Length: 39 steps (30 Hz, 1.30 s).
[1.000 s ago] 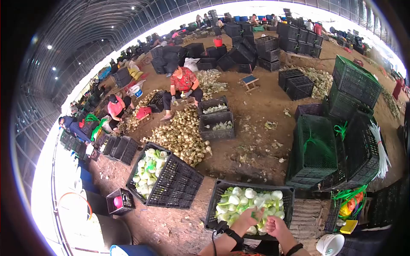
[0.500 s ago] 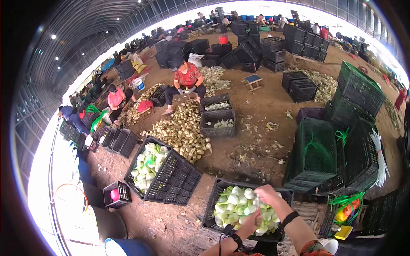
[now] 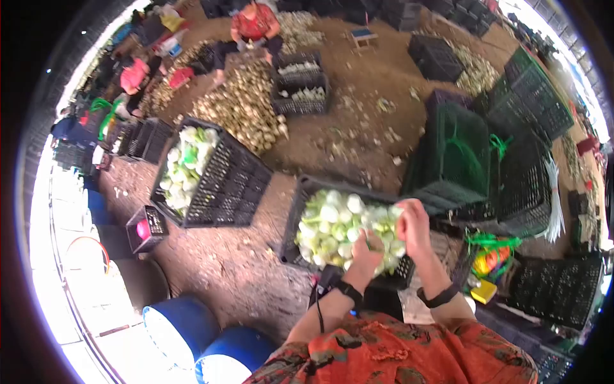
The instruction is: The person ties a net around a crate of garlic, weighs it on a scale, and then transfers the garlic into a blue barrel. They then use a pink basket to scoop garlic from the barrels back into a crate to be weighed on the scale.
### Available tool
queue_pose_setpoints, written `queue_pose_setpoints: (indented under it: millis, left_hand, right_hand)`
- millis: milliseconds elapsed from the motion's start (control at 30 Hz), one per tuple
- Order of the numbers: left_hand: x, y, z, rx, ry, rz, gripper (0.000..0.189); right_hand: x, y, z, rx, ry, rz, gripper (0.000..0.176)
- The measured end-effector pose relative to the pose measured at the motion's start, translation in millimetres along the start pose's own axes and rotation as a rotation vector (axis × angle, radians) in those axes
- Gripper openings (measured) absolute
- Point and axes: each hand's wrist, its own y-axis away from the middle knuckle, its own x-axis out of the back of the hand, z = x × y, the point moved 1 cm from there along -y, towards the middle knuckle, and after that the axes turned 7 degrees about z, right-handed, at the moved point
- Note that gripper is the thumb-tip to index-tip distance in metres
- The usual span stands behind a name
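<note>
Both hands have drawn apart since the earlier frame: in the head view, the right hand (image 3: 414,224) has gone out to the right end of the black crate (image 3: 291,224), while the left hand (image 3: 368,251) sits further in over the load, and the camera has tipped down, bringing the red patterned shirt (image 3: 390,352) into sight. White bulbs (image 3: 329,214) with pale green stalks fill that crate, directly ahead of the person's body, its long axis running crosswise with the left end slightly further off. Most of the bulbs lie to the left of the left hand and beyond it, so this is the nearer hand; the right hand has nearly all of them on its left. A strip of bulbs shows in the gap between the two hands. Fingers on both hands are curled inward, but blur hides the tips, so I cannot tell whether either pinches something or is pressed together on nothing. Single bulbs point at mixed angles. Well to the left, a tilted crate (image 3: 220,185) holds similar bulbs.
</note>
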Motion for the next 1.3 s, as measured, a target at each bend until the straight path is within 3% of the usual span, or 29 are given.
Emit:
queue_pose_setpoints:
  millis: [33, 67, 100, 167, 200, 233, 267, 300, 333, 367, 400, 433, 467, 500, 600, 633, 700, 767, 800, 833, 900, 933, 1067, 1133, 1167, 1200, 1233, 1300]
  left_hand:
    - [-35.8, 26.4, -12.5, -0.08, 0.0, 0.3, 0.033]
    - [-25.6, 21.1, -12.8, -0.064, -0.009, 0.09, 0.035]
    - [-27.8, 19.6, -13.4, -0.058, -0.008, 0.088, 0.035]
    - [-31.7, 20.9, -13.0, -0.045, 0.028, 0.255, 0.035]
    - [-16.5, 15.0, -12.3, -0.023, 0.028, 0.054, 0.034]
    - [-22.3, 22.3, -16.4, -0.034, 0.018, 0.053, 0.034]
    - [-30.3, 28.1, -19.4, -0.116, -0.065, 0.232, 0.034]
    - [-43.2, 30.2, -18.3, -0.208, -0.142, 0.401, 0.034]
    - [-37.9, 25.5, -13.4, -0.119, -0.047, 0.284, 0.032]
    - [-18.3, 19.1, -7.1, -0.033, 0.04, 0.162, 0.03]
    - [3.5, 5.5, -8.7, -0.259, -0.219, 0.084, 0.028]
    - [20.4, -8.1, -7.5, -0.488, -0.477, 0.011, 0.026]
    - [27.1, -15.4, 6.5, -0.29, -0.105, 0.118, 0.026]
    - [32.7, -23.7, 18.7, -0.071, 0.265, 0.214, 0.026]
    - [63.7, -74.0, 33.4, -0.041, 0.084, 0.118, 0.028]
    - [72.4, -87.8, 32.5, -0.015, 0.005, 0.087, 0.029]
    - [87.9, -101.3, 30.3, 0.047, -0.155, 0.043, 0.032]
    - [48.7, -48.7, 28.8, 0.111, -0.229, 0.181, 0.028]
    - [18.0, -10.4, 27.4, 0.162, -0.284, 0.272, 0.028]
    - [-4.5, 19.8, 25.5, 0.198, -0.341, 0.334, 0.028]
    - [-11.1, 26.2, 24.6, 0.294, -0.353, 0.25, 0.033]
    - [-29.3, 44.5, 17.9, 0.315, -0.375, 0.276, 0.036]
    - [-42.1, 59.8, 19.7, 0.279, -0.611, 0.287, 0.041]
    - [-32.0, 48.6, 30.2, 0.305, -0.683, 0.267, 0.04]
    - [-21.9, 41.4, 31.4, 0.257, -0.738, 0.143, 0.041]
    - [-13.4, 36.3, 30.9, 0.203, -0.791, 0.017, 0.041]
    - [-5.5, 35.0, 31.0, 0.197, -0.792, 0.016, 0.041]
    - [5.7, 32.3, 30.1, 0.112, -0.803, 0.084, 0.041]
  right_hand:
    - [26.8, -1.1, 37.5, -0.15, 0.048, 0.108, 0.004]
    - [29.0, 13.7, 65.4, -0.445, 0.082, 0.011, 0.008]
    - [30.8, 36.7, 96.6, -0.735, 0.11, -0.09, 0.013]
    - [7.0, 72.3, 173.7, -0.773, -0.137, -0.518, 0.02]
    - [-21.7, 86.9, 177.7, -0.684, -0.397, -0.491, 0.022]
    - [-53.6, 96.5, 177.3, -0.581, -0.658, -0.463, 0.026]
    - [-73.4, 98.4, 182.7, -0.569, -0.671, -0.479, 0.026]
    - [-93.5, 91.3, 185.4, -0.427, -0.707, -0.473, 0.031]
    - [-115.7, 78.2, 181.2, -0.28, -0.747, -0.475, 0.037]
    - [-111.1, 88.5, 74.2, -0.766, -0.933, -0.282, 0.048]
    - [-121.0, 82.8, 116.4, -0.571, -1.045, -0.132, 0.057]
    - [-127.0, 65.2, 208.1, -0.691, -0.868, -0.241, 0.049]
    - [-97.4, 65.4, 141.1, -0.897, -1.143, -0.512, 0.021]
    - [-89.1, 60.1, 144.1, -0.882, -1.151, -0.549, 0.021]
    - [-46.8, 67.5, 182.7, -0.832, -0.792, -0.27, 0.026]
    - [-22.7, 54.5, 175.9, -0.93, -0.661, -0.424, 0.03]
    - [-10.8, 45.0, 167.8, -0.963, -0.609, -0.488, 0.029]
    - [-5.1, 29.9, 159.3, -0.965, -0.373, -0.384, 0.031]
    - [2.8, 23.3, 169.3, -0.98, -0.339, -0.429, 0.03]
    - [7.2, 20.6, 163.2, -0.973, -0.337, -0.432, 0.03]
    - [18.9, 14.6, 130.0, -0.845, -0.093, -0.434, 0.023]
    - [21.5, 7.4, 126.1, -0.867, -0.058, -0.431, 0.009]
    - [38.0, -27.8, 93.9, -0.63, 0.062, -0.549, 0.01]
    - [31.3, -42.3, 76.9, -0.578, 0.182, -0.5, 0.01]
    - [30.6, -46.4, 72.2, -0.529, 0.309, -0.455, 0.011]
    - [34.2, -61.6, 79.9, -0.514, 0.339, -0.542, 0.012]
    - [27.6, -69.4, 86.1, -0.51, 0.338, -0.546, 0.012]
    - [15.4, -77.3, 85.2, -0.02, 0.594, -0.565, 0.016]
